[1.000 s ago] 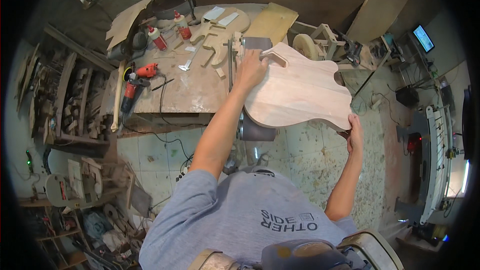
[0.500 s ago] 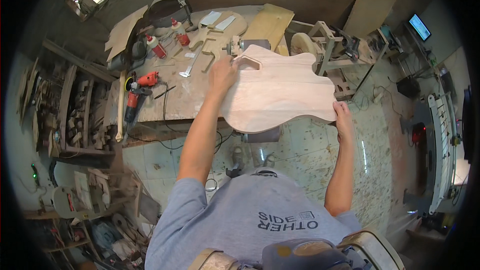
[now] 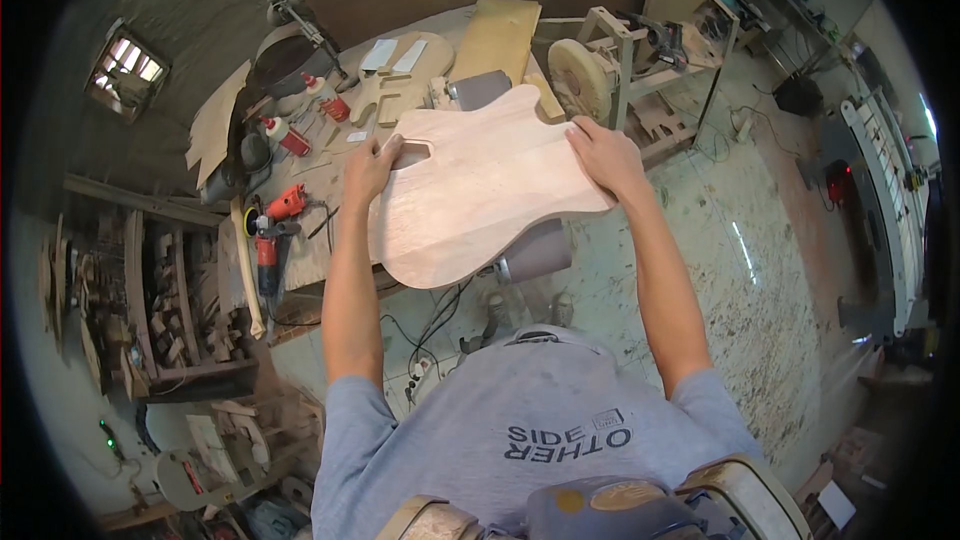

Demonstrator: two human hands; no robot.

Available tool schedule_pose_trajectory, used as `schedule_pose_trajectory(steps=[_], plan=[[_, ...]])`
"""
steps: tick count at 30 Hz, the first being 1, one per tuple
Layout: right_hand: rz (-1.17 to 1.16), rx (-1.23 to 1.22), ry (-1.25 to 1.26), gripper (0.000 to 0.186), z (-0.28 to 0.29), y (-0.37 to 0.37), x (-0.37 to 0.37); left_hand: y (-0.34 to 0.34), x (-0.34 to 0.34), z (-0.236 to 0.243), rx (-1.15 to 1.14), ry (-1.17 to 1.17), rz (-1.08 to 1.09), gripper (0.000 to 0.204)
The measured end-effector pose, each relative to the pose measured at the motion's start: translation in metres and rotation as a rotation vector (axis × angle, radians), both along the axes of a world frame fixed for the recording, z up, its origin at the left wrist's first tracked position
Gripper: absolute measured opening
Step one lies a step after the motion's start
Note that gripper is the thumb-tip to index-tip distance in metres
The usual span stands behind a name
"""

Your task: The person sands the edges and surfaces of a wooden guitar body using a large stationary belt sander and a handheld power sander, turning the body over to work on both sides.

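A pale wooden guitar-body blank (image 3: 480, 195) with wavy edges and a cut-out cavity at its upper left is held flat before me. My left hand (image 3: 372, 168) grips its left edge beside the cavity. My right hand (image 3: 608, 162) grips the upper right edge, fingers on its top. A belt sander with grey rollers (image 3: 538, 252) lies beneath the blank, largely hidden by it. Whether the wood touches the belt I cannot tell.
The bench (image 3: 328, 252) holds red-capped glue bottles (image 3: 287, 136), an orange power tool (image 3: 287, 201) and wooden templates (image 3: 435, 52). A wheeled wooden-framed machine (image 3: 580, 75) stands right of it, scrap shelves (image 3: 180, 310) left, a long machine (image 3: 880, 210) far right, cables (image 3: 430, 340) below.
The blank has swung leftward and turned, exposing more of the lower roller. My left hand has moved left with it; my right hand has risen from the lower right corner to the upper right edge.
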State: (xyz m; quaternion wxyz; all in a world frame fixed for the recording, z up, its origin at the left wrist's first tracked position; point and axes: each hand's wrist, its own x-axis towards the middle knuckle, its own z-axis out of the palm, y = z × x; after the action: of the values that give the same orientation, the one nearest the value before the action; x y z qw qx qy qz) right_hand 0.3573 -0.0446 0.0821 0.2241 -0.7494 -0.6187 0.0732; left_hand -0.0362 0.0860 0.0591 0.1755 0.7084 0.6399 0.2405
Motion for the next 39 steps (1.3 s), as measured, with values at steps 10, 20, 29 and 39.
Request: schedule_pose_trajectory(steps=[10,20,29,39], plan=[[0.115,0.158,0.052,0.036,0.0,0.029,-0.047,0.031,-0.068,0.0,-0.071,-0.018,-0.04,0.067],[0.112,0.215,0.05,0.035,-0.007,0.041,-0.087,0.031,-0.107,0.015,-0.181,-0.094,-0.095,0.06],[0.103,0.249,0.038,0.036,-0.008,0.04,-0.086,0.024,-0.099,0.035,-0.234,-0.023,-0.098,0.061],[0.11,0.166,0.114,0.037,-0.001,0.039,-0.077,0.035,-0.095,0.029,-0.266,-0.001,-0.1,0.068]])
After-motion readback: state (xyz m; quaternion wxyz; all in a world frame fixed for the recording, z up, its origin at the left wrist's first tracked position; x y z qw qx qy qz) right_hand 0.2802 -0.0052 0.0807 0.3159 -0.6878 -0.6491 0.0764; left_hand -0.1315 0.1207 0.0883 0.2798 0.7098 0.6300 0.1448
